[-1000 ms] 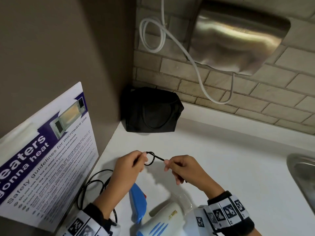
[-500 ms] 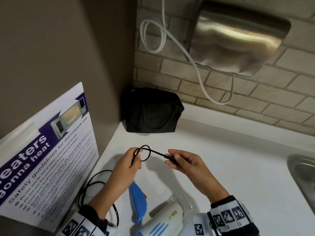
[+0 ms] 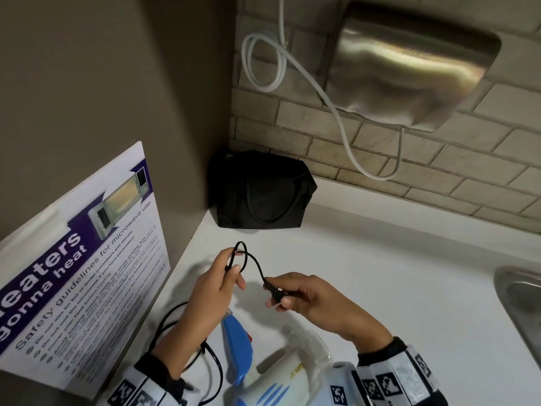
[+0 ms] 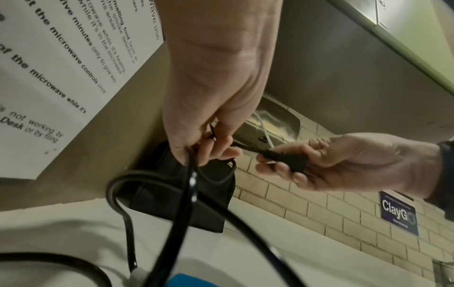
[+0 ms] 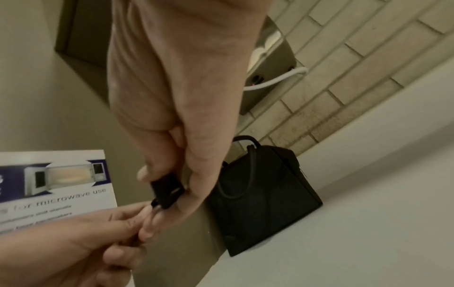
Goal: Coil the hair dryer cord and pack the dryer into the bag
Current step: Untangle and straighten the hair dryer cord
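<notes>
A white and blue hair dryer (image 3: 275,376) lies on the white counter (image 3: 380,288) below my hands. Its thin black cord (image 3: 254,263) runs up from a loose pile at the left edge (image 3: 175,326) into my left hand (image 3: 225,276), which pinches a small loop of it. My right hand (image 3: 292,294) pinches the black plug (image 3: 275,291) at the cord's end, a short way right of the left hand. The plug (image 5: 167,192) shows between thumb and fingers in the right wrist view. The black bag (image 3: 260,191) stands shut in the back corner.
A microwave safety poster (image 3: 82,271) leans on the left wall. A steel hand dryer (image 3: 409,71) with a white cable (image 3: 336,112) hangs on the brick wall. A metal sink rim (image 3: 521,303) is at the right edge.
My right hand has moved down and toward me with the plug, and the loop at my left hand has grown and turned upright.
</notes>
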The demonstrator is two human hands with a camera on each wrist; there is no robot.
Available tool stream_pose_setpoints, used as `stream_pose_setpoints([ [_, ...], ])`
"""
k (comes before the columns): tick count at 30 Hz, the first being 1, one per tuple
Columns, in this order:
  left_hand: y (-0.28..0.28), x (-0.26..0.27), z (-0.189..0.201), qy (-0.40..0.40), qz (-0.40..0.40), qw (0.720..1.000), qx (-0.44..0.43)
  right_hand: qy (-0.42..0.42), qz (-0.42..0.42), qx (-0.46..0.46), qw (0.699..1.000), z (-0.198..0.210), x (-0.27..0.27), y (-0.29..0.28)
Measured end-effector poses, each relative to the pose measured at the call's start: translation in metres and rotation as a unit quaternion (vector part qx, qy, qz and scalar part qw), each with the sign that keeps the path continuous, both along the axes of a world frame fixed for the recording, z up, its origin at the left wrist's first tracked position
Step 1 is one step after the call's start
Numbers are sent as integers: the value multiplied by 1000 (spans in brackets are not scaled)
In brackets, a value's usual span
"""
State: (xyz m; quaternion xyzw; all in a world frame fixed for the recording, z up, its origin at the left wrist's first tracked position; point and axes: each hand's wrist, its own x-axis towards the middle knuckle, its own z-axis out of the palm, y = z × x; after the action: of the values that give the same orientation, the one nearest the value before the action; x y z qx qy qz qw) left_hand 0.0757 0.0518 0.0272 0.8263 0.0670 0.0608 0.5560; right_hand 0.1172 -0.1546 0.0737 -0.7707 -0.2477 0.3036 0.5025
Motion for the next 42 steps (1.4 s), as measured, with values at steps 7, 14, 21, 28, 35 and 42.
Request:
stream_pose_setpoints([
  [7,-4,-5,14,32,-112,993,23,-77,-20,-82,993,0,-7,11],
  [14,0,-9,28,72,-156,983,-59,129,-1,122,984,0,-7,5],
  [21,0,-10,28,113,-177,967,-145,212,-31,208,954,-6,-1,8],
  [28,-11,-9,21,23,-19,985,-168,212,-158,192,945,-10,-2,13],
  [35,-14,-3,10,59,13,992,-111,120,-224,138,957,-13,-5,19],
  [42,-14,0,13,49,47,987,-145,87,-281,81,952,-16,-3,25],
])
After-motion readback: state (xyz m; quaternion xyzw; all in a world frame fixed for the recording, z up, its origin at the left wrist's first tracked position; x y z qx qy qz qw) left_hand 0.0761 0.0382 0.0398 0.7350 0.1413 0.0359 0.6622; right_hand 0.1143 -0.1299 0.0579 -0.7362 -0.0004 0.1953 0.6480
